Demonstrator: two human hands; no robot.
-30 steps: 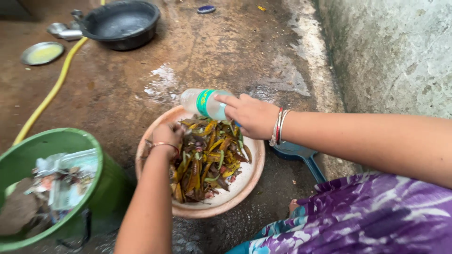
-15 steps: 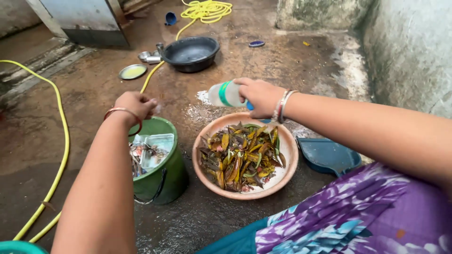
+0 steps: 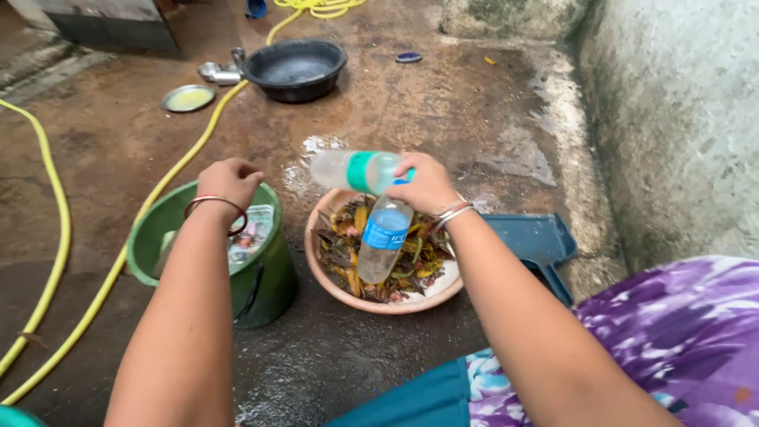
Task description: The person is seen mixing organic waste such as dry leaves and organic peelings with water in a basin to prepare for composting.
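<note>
My right hand (image 3: 427,186) grips two clear plastic bottles by their necks. One bottle with a green label (image 3: 352,170) points left and lies level. The other bottle with a blue label (image 3: 383,237) hangs down over a pink basin (image 3: 379,304) of wet leaf and vegetable scraps (image 3: 348,245). My left hand (image 3: 229,183), wearing a bangle, is closed in a fist above a green bucket (image 3: 265,289) that holds scraps and wrappers. I see nothing in that fist.
A blue dustpan (image 3: 538,241) lies right of the basin. A yellow hose (image 3: 59,261) runs across the wet floor at left. A black pan (image 3: 292,67) and a steel plate (image 3: 188,98) sit farther back. A rough wall (image 3: 680,119) stands at right.
My left hand left the basin and moved over the green bucket. My right hand now holds a second, blue-labelled bottle besides the green-labelled one.
</note>
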